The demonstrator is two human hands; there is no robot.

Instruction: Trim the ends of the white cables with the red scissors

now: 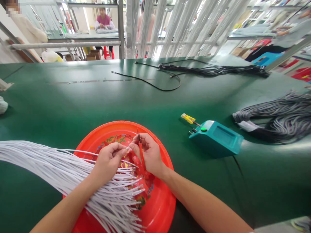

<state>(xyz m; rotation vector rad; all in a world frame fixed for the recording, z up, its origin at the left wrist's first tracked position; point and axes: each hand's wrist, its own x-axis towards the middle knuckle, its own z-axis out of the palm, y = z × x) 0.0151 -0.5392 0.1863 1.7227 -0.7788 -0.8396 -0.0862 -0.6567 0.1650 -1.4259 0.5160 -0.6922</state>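
Observation:
Over a red plastic basin with a flower print, my two hands meet at the tip of one white cable. My left hand is closed, pinching that cable near its end. Scissors with red handles are held in my right hand, blades pointing up and away from the cable. The thumb and forefinger of that hand also touch the white cable tip. A thick bundle of white cables runs in from the left, its loose ends lying across the basin beneath my left arm.
A teal box-shaped device with a green button and a yellow clip stands right of the basin on the green table. Coiled grey cables lie at the right, black cables at the back. Behind, white cables hang; people sit beyond.

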